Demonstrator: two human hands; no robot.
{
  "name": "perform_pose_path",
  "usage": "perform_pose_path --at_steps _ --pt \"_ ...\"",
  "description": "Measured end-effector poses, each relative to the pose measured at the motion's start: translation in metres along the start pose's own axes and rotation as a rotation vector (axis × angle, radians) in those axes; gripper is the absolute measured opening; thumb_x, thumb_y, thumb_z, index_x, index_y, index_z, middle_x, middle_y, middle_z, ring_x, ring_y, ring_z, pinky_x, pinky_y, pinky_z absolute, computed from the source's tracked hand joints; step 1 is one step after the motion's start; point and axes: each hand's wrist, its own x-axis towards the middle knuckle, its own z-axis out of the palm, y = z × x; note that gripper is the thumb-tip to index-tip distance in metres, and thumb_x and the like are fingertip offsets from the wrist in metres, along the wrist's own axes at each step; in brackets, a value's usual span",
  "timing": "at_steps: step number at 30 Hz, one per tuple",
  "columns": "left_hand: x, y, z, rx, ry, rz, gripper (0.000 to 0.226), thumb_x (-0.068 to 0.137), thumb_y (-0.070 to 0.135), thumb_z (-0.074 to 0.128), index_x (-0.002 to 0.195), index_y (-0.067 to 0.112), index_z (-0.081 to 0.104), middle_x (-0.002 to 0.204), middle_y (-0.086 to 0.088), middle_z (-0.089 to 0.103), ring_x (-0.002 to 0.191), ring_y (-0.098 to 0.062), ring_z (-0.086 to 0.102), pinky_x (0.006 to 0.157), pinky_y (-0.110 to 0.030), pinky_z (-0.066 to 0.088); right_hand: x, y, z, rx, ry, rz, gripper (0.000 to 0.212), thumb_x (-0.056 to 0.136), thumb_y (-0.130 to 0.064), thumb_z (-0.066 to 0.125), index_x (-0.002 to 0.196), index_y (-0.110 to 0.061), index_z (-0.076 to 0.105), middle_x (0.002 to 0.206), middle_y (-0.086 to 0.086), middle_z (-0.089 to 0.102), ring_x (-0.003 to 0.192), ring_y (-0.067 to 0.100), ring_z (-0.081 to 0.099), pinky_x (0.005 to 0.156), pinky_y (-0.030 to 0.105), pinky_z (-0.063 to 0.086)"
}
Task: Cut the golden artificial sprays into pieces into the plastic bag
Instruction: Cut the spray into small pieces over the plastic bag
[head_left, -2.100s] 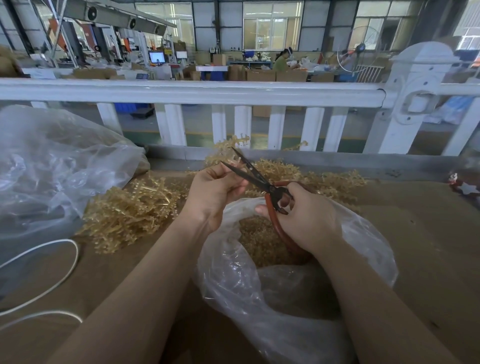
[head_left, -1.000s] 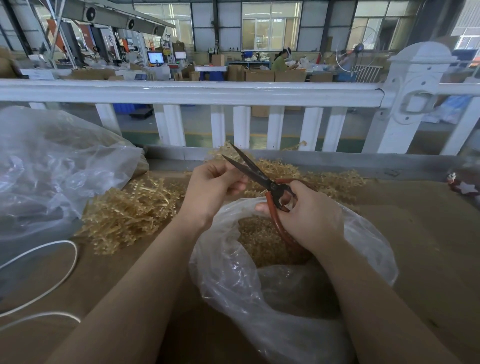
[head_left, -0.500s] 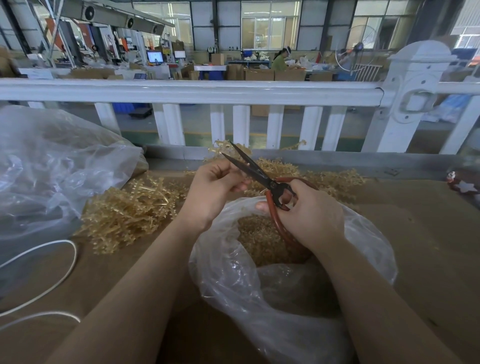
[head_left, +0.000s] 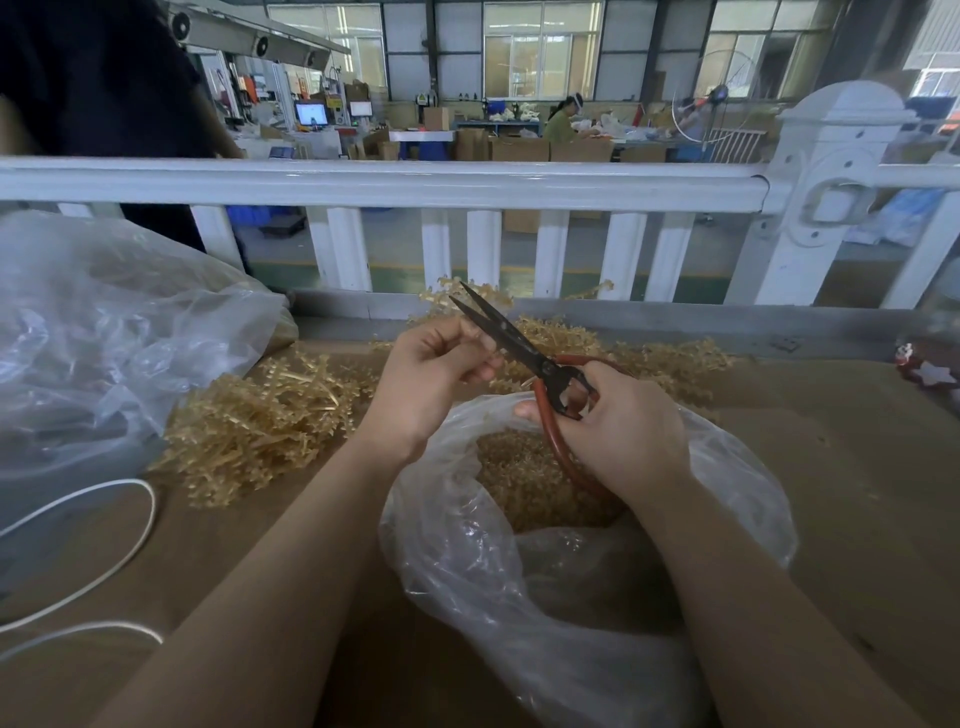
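My right hand (head_left: 618, 431) grips the red-handled scissors (head_left: 524, 353) above the open clear plastic bag (head_left: 467, 561); the dark blades stand apart, pointing up and left. My left hand (head_left: 426, 384) is pinched on a small piece of golden spray that is mostly hidden by the fingers, right beside the blades. Cut golden pieces (head_left: 524, 483) fill the bag's bottom. A heap of uncut golden sprays (head_left: 254, 426) lies on the brown table to the left, and more golden sprays (head_left: 670, 358) lie behind the hands.
A large crumpled clear bag (head_left: 104, 332) sits at the left. White cable (head_left: 93, 566) loops at the lower left. A white railing (head_left: 467, 182) runs along the table's far edge. A dark-clothed person (head_left: 104, 88) stands beyond it at upper left. A red star ornament (head_left: 930, 371) lies far right.
A dark-clothed person has come into view at the upper left behind the railing. My hands and the scissors stay almost in place over the bag, blades still apart.
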Motion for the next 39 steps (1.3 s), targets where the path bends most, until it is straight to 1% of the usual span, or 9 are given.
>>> perform_pose_path --at_steps 6,11,18,21,25,28,31,34,39 --pt "-0.002 0.001 0.008 -0.123 0.012 -0.133 0.019 0.093 0.007 0.063 0.076 0.013 0.071 0.069 -0.002 0.063 0.065 -0.011 0.055 0.066 -0.021 0.047 0.000 0.000 0.004 0.217 0.024 0.072 0.065 0.060 -0.092 0.058 0.074 -0.029 0.064 0.066 -0.015 0.065 0.065 0.001 0.061 0.059 0.025 0.049" --pt "-0.007 -0.001 0.021 0.037 -0.073 -0.137 0.018 0.091 0.005 0.065 0.082 0.015 0.076 0.064 0.010 0.066 0.061 -0.003 0.051 0.057 -0.014 0.041 0.002 -0.006 0.005 0.515 -0.025 0.108 0.043 0.067 -0.071 0.068 0.084 -0.033 0.075 0.079 -0.016 0.074 0.076 0.006 0.070 0.077 0.042 0.059" --pt "-0.007 0.000 0.022 0.020 -0.090 -0.139 0.017 0.090 0.004 0.066 0.081 0.016 0.075 0.069 0.008 0.067 0.063 -0.005 0.053 0.058 -0.016 0.041 0.006 -0.003 0.010 0.619 -0.043 0.152 0.009 0.085 -0.035 0.077 0.083 -0.027 0.075 0.081 -0.008 0.076 0.076 0.009 0.071 0.073 0.030 0.059" --pt "-0.006 0.000 0.021 -0.074 -0.055 -0.171 0.013 0.092 0.007 0.064 0.080 0.011 0.068 0.075 -0.002 0.066 0.064 -0.010 0.054 0.060 -0.020 0.042 0.006 -0.002 0.009 0.625 -0.031 0.177 0.016 0.087 -0.030 0.076 0.089 -0.015 0.075 0.083 0.002 0.075 0.077 0.018 0.071 0.075 0.037 0.059" --pt "-0.005 -0.002 0.021 -0.076 -0.003 -0.181 0.016 0.094 0.011 0.064 0.078 0.008 0.066 0.073 -0.001 0.068 0.063 -0.009 0.056 0.061 -0.021 0.042 0.005 -0.003 0.008 0.580 -0.041 0.169 0.021 0.084 -0.035 0.077 0.083 -0.015 0.072 0.074 -0.004 0.072 0.067 0.009 0.068 0.065 0.029 0.056" --pt "-0.004 -0.002 0.021 -0.083 0.023 -0.176 0.016 0.094 0.010 0.063 0.079 0.005 0.065 0.076 -0.011 0.065 0.063 -0.010 0.055 0.062 -0.021 0.042 0.004 -0.004 0.007 0.506 -0.029 0.141 0.041 0.070 -0.067 0.071 0.083 -0.028 0.070 0.074 -0.018 0.070 0.068 0.002 0.065 0.065 0.024 0.052" --pt "-0.003 -0.001 0.018 -0.115 0.067 -0.161 0.020 0.094 0.008 0.062 0.074 0.009 0.065 0.069 -0.007 0.062 0.060 -0.010 0.054 0.062 -0.022 0.043 0.002 -0.002 0.005 0.217 -0.024 0.107 0.057 0.061 -0.091 0.054 0.095 -0.047 0.058 0.079 -0.031 0.063 0.076 -0.008 0.057 0.063 0.016 0.040" --pt "-0.003 0.000 0.015 -0.147 0.102 -0.142 0.018 0.095 0.005 0.059 0.077 0.006 0.065 0.070 -0.006 0.060 0.060 -0.011 0.050 0.064 -0.023 0.041 0.001 -0.001 0.006 0.064 0.001 0.054 0.059 0.063 -0.096 0.046 0.099 -0.049 0.048 0.083 -0.034 0.054 0.076 -0.007 0.050 0.060 0.013 0.032" --pt "-0.003 0.001 0.013 -0.172 0.077 -0.100 0.022 0.095 -0.001 0.053 0.075 0.006 0.060 0.068 -0.006 0.055 0.060 -0.011 0.046 0.063 -0.021 0.041 0.000 -0.001 0.007 0.023 0.023 0.021 0.058 0.068 -0.093 0.048 0.098 -0.043 0.048 0.092 -0.025 0.059 0.086 0.002 0.057 0.060 0.019 0.037"
